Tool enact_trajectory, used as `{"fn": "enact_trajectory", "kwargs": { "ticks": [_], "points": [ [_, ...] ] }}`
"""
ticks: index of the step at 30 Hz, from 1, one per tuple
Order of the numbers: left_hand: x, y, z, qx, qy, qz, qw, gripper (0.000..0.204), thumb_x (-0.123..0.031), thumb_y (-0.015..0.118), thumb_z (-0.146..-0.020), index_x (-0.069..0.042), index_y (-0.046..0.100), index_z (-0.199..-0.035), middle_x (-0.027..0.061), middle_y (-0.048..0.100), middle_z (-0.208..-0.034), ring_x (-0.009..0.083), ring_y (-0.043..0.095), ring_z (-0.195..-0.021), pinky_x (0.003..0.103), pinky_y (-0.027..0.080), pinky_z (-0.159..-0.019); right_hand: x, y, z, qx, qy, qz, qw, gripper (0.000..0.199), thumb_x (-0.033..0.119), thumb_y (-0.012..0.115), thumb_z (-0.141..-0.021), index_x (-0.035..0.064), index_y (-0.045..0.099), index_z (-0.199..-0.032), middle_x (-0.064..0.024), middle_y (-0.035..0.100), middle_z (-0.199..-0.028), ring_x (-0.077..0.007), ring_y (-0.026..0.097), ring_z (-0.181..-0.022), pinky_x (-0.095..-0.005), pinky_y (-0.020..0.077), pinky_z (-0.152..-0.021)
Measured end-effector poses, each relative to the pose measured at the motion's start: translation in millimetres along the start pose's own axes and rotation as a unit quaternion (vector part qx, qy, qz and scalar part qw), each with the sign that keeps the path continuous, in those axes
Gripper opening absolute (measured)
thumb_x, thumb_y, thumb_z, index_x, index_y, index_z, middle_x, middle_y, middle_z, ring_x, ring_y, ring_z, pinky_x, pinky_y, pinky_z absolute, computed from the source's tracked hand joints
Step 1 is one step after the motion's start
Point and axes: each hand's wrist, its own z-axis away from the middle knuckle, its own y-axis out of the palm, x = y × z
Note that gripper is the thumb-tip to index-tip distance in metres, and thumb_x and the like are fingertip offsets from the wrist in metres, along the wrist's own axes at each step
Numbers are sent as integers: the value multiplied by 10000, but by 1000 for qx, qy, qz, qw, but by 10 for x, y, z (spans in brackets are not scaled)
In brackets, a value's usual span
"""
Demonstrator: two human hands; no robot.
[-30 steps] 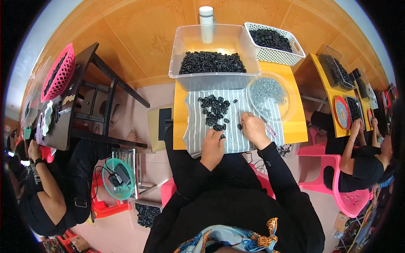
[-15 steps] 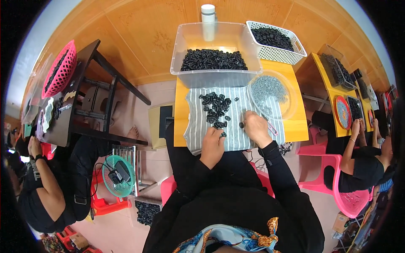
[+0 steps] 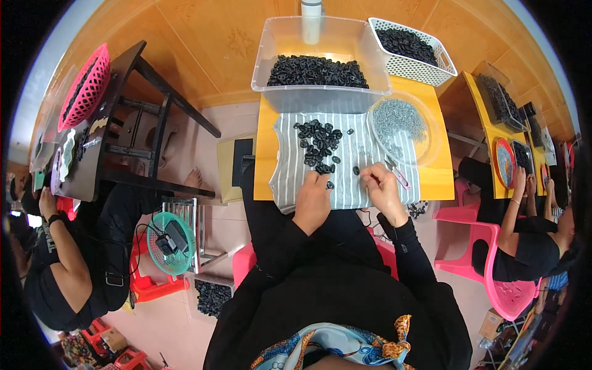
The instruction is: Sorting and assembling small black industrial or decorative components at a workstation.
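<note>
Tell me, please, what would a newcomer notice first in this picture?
Probably the large clear bin of black parts at the far side of the yellow table. Next come the silvery pieces in the round dish, toward the right. A bright pink basket also stands out, far left.

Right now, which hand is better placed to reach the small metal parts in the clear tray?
Probably the right hand: it is nearer the metal parts; the left hand is farther off, by the black pieces.
</note>
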Motion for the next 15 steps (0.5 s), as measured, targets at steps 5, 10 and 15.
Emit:
{"fn": "enact_trajectory", "kwargs": {
  "ticks": [5, 10, 15],
  "points": [
    [-6, -3, -1, 24, 12, -24, 999, 236, 22, 640, -720, 25, 586, -950, 188, 506, -891, 378, 548, -788, 426, 439, -654, -6, 146, 153, 30, 61, -154, 986, 149, -101, 482, -838, -28, 609, -869, -42, 512, -798, -109, 534, -669, -229, 433, -629],
    [3, 12, -3, 24, 5, -19, 1000, 195, 6, 646, -731, 17, 579, -914, 185, 501, -877, 379, 548, -779, 429, 437, -645, -65, 338, 168, 26, 37, -169, 985, 118, -75, 504, -858, -22, 609, -872, 3, 513, -784, -65, 513, -659, -203, 409, -610],
    [1, -7, -29, 27, -1, -29, 999, 163, -3, 613, -748, 11, 590, -909, 167, 504, -865, 366, 558, -778, 444, 449, -658, 18, 293, 172, -17, 11, -130, 991, 101, -66, 521, -837, -18, 603, -869, -12, 515, -766, -68, 490, -651, -211, 393, -581]
  ]
}}
